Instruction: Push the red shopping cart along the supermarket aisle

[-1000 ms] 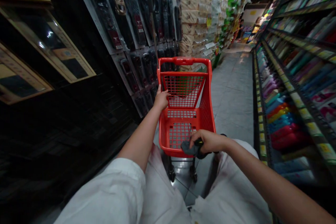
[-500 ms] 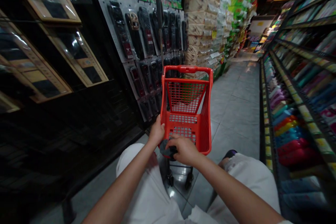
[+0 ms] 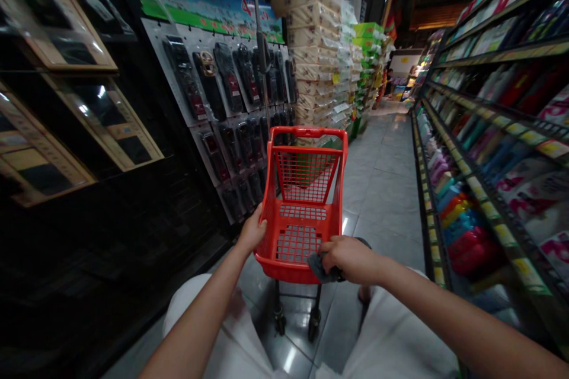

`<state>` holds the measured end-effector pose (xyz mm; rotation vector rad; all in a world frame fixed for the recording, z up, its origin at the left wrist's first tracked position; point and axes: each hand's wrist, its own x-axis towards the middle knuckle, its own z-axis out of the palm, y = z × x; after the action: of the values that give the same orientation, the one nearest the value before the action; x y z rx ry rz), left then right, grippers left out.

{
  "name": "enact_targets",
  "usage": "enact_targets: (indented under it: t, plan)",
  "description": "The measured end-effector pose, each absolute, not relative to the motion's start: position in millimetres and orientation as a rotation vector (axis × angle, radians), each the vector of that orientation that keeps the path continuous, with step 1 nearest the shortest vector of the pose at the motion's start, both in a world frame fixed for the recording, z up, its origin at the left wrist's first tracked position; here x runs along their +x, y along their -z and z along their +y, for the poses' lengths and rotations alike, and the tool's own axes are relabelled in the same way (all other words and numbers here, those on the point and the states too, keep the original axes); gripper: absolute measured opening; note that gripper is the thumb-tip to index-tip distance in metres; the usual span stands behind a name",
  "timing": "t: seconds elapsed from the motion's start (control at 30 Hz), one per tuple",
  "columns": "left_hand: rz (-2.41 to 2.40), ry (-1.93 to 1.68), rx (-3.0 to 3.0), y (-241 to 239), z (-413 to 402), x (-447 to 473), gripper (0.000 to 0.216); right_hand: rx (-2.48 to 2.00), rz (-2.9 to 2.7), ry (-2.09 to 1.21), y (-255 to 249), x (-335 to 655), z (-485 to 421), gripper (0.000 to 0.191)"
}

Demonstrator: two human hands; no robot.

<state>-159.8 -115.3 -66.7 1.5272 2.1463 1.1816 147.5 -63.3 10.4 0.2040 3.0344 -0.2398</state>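
A small red plastic shopping cart (image 3: pixel 306 189) stands on the tiled aisle floor right in front of me, its basket empty. My left hand (image 3: pixel 252 232) grips the left rim of the basket. My right hand (image 3: pixel 351 257) is closed on a dark grey cloth (image 3: pixel 320 267) pressed against the cart's near right corner. My legs in white trousers show below the cart.
A pegboard wall of dark packaged items (image 3: pixel 231 106) and framed display cases (image 3: pixel 80 106) runs along the left. Stacked cartons (image 3: pixel 320 53) stand further up the aisle. Shelves of colourful bottles and packs (image 3: pixel 480 148) line the right. The grey tiled floor (image 3: pixel 386 189) runs ahead.
My left hand slid from far along the left rim back to the near left rim. My right hand with the cloth went left along the near edge, then back to the right corner.
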Motion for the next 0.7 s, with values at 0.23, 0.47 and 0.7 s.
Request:
enact_targets:
  t: [0.23, 0.47, 0.7]
  plan:
    - [1.936, -1.208, 1.598, 68.6, -99.6, -169.4, 0.065, -0.031, 3.065, 0.272, -20.4, 154.6, -19.8, 0.014]
    - [1.711, -1.155, 1.603, 53.0, -75.0, -176.7, 0.075, 0.614, 3.151, 0.136, -37.7, 179.6, 75.0, 0.023]
    - [1.718, -0.986, 1.660, 41.2, -51.5, -199.8, 0.093, 0.736, 3.220, 0.162, -24.8, 189.2, 62.2, 0.027]
